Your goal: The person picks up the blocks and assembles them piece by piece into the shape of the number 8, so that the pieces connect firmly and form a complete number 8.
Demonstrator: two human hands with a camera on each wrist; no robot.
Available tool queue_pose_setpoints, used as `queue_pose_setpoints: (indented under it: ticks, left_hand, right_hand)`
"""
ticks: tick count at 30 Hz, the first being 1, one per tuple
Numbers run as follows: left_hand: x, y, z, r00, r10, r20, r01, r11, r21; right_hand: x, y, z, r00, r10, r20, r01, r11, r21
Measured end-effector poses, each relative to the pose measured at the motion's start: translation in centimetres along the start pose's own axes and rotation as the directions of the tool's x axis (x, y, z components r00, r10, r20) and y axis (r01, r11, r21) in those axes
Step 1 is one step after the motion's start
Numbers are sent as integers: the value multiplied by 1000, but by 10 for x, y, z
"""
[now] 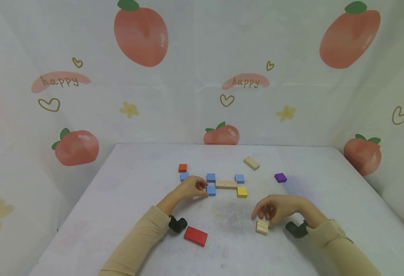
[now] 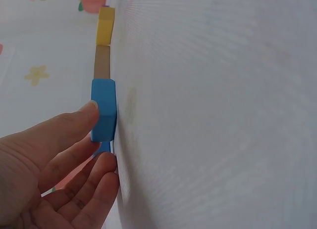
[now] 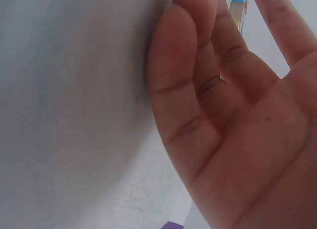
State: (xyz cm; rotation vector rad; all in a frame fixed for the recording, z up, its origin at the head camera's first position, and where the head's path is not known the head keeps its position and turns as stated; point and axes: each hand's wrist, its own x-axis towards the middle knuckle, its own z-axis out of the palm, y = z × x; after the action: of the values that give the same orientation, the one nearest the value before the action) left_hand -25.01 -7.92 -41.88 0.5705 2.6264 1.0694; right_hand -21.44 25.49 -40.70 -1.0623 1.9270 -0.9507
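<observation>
My left hand [image 1: 192,187] is at a small blue block [image 1: 211,190] on the table, pinching it between thumb and index finger. In the left wrist view the thumb lies against the near side of this block [image 2: 104,110]; the other fingers curl loosely below. Right of it a long wooden block [image 1: 226,184] lies flat, with a yellow block [image 1: 242,192] at its far end. My right hand [image 1: 282,209] hovers by a short wooden block [image 1: 262,227], thumb near its right edge, fingers bent loosely. Its palm fills the right wrist view, where that block is hidden.
Two blue blocks [image 1: 210,177] [image 1: 239,178] stand behind the long wooden one. Another blue block [image 1: 184,176] and an orange-red block [image 1: 182,168] are to the left. A red block [image 1: 195,236] lies in front, a wooden block [image 1: 251,163] and a purple block [image 1: 280,177] at back right.
</observation>
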Motion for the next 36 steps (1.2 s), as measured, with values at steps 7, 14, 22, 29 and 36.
queue_pose_setpoints:
  ticks: [7, 14, 22, 29, 36]
  left_hand:
    - [0, 0, 0, 1000, -8, -2, 8, 1000, -7]
    - [1, -2, 1, 1000, -1, -2, 1, 1000, -6]
    - [1, -3, 1, 1000, 6, -4, -6, 1000, -9]
    - [1, -3, 1, 1000, -1, -2, 0, 1000, -12]
    - [1, -1, 1, 1000, -12, -1, 12, 1000, -8]
  right_hand:
    - [4, 1, 0, 1000, 19, 22, -19, 999, -34]
    - [5, 3, 0, 1000, 15, 15, -14, 998, -64]
    - [6, 1, 1, 1000, 15, -12, -16, 999, -34]
    - [9, 1, 3, 997, -5, -80, 1, 999, -53]
    - [16, 2, 4, 976, -41, -213, 7, 987, -161]
